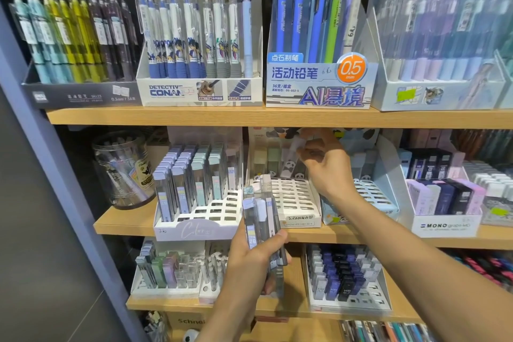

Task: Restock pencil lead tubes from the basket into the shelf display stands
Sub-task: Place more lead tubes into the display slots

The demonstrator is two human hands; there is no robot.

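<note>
While the left hand (259,254) grips a bundle of lead tubes (262,219) at lower centre of the frame, the right hand (323,164) is up at the panda stand (294,197), fingers pinched on one pale tube (296,144) above the back rows. Looks like mid-restock; next it needs lining up over an empty slot and pushing straight down, no basket in view btw

The scene is evenly and brightly lit, with soft shadow beneath each light wooden shelf board (249,116). The wide lens bows the grey-blue upright frame (55,164) at the left edge. The pale blue pen display box (433,97) at the upper right corner looks hazy and washed out.
</note>
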